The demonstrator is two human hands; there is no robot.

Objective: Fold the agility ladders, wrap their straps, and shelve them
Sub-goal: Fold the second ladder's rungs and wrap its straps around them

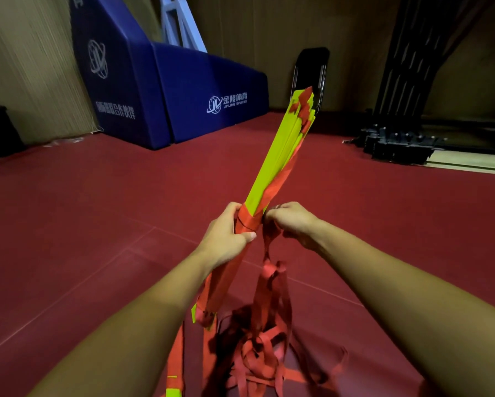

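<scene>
A folded agility ladder (pixel 280 150), a bundle of yellow-green rungs with red straps, points up and away from me. My left hand (pixel 226 236) grips the bundle at its middle, where a red strap band (pixel 247 222) is wound round it. My right hand (pixel 292 222) pinches the red strap right beside that band. Below my hands the loose red straps (pixel 266 325) hang down and pile in a tangle on the floor. The lower end of the bundle (pixel 203 313) shows under my left forearm.
Dark red sports floor (pixel 97 210) all round. A blue padded hoop base (pixel 160 90) stands at the back left. A folded black chair (pixel 310 73) leans on the far wall. A black folding frame and base (pixel 398 138) stand at the back right.
</scene>
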